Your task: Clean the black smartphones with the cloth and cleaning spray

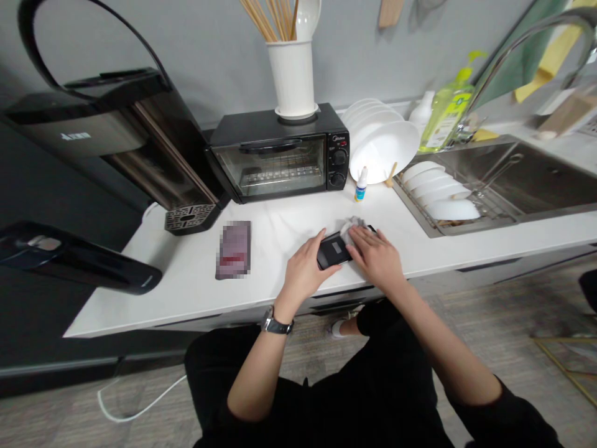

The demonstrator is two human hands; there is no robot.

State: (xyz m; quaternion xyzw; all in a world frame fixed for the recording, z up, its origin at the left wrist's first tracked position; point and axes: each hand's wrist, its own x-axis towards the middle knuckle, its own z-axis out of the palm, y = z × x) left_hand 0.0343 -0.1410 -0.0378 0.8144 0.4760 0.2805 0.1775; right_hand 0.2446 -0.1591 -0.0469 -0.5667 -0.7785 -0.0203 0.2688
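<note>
A black phone [333, 250] lies on the white counter near its front edge. My left hand [304, 267] grips its left end, thumb along the near side and fingers along the far side. With flattened fingers, my right hand [379, 256] presses a crumpled light-grey cloth [352, 225] onto the phone's right part. The phone's right end is mostly hidden under that hand and the cloth. Beyond them stands a small white spray bottle [360, 185] with a blue and yellow label. To the left lies a pixelated purple-grey flat rectangle [234, 250].
A black toaster oven [280, 165] carries a white utensil holder [293, 78]. Left are a water dispenser [153, 143] and a dark bottle-shaped object [79, 261]. White plates [385, 149], a green soap bottle [450, 115] and the sink [536, 180] with bowls [450, 208] are right.
</note>
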